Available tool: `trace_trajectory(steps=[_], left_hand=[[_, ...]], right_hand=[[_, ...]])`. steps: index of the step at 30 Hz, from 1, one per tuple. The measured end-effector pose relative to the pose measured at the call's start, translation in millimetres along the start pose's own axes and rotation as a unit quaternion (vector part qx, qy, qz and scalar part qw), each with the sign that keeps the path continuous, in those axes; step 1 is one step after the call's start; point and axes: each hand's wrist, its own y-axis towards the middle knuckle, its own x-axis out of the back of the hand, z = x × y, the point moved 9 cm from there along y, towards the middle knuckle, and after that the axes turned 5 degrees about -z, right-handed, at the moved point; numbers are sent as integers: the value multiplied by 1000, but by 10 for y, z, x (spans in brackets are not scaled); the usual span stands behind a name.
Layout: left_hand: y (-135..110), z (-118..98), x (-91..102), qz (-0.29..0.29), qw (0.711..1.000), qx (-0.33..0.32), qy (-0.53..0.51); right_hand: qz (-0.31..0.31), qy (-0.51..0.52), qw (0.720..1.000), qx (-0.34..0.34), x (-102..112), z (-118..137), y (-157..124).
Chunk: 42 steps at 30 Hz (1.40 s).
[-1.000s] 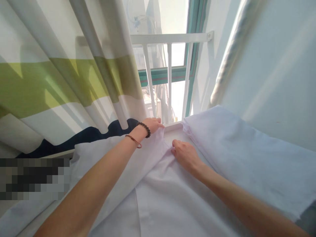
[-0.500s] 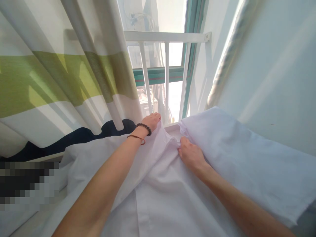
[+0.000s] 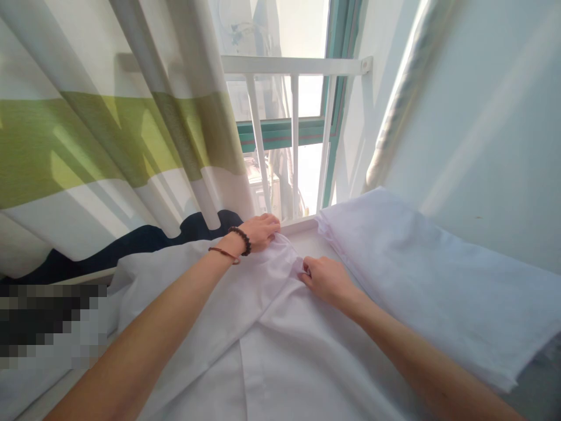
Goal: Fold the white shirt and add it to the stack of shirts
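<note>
A wide white cloth (image 3: 280, 356), creased and with a straight seam running down its lower middle, spreads out below me. My left hand (image 3: 262, 231), with two bracelets on its wrist, is closed on the far edge of this cloth near the railing's foot. To its right and a bit nearer, my right hand (image 3: 326, 278) pinches the same edge between thumb and fingers. A bunched fold of cloth runs between both hands. Beside my right forearm lies another stretch of white cloth (image 3: 421, 263), folded in layers; I cannot tell whether it joins the first.
A white railing (image 3: 298, 65) stands in front of a green-framed window (image 3: 284, 133). At left hangs a curtain (image 3: 109, 134) with a green band. A pale wall (image 3: 504, 117) rises on the right. One patch at lower left is blurred out in blocks.
Both hands have moved left and slightly toward me, drawing the cloth's edge along. The gap between that edge and the folded cloth at right has widened.
</note>
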Motion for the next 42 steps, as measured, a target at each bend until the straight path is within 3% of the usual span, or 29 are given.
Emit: trace_trajectory(steps=[4,8,11,15,19,21,26,30,34,38,42], left_hand=[[-72,-22,133,-6,1000,-23,3],[190,59,275,-57,998,27,11],[415,5,252,-91,993,63,32],[529,-159,99,-118,987,99,49],[438,-182,-2,-117,986,111,48],[350,-163,-44,-98,990,87,43],[64,-149,-213,-32,998,29,37],[2,-199,-196,-46,997,26,64],[107,-213,-116,-96,993,49,56],[115,-252,-270,-72,993,81,46],[-56,-303,-346,-46,990,112,64]], right_hand=[[-62,-9,995,72,182,230,-18],[-134,-35,990,-10,453,18,127],[-171,-110,978,-50,583,-138,183],[-153,-118,979,-66,467,-220,200],[-177,-77,981,20,355,-97,217],[-180,-88,979,31,334,-114,228],[-186,-129,974,-22,399,-273,204],[-118,-135,984,-18,298,-177,209],[-160,-92,983,23,292,29,206],[-155,-55,984,73,49,126,145],[-145,-82,982,90,-133,155,109]])
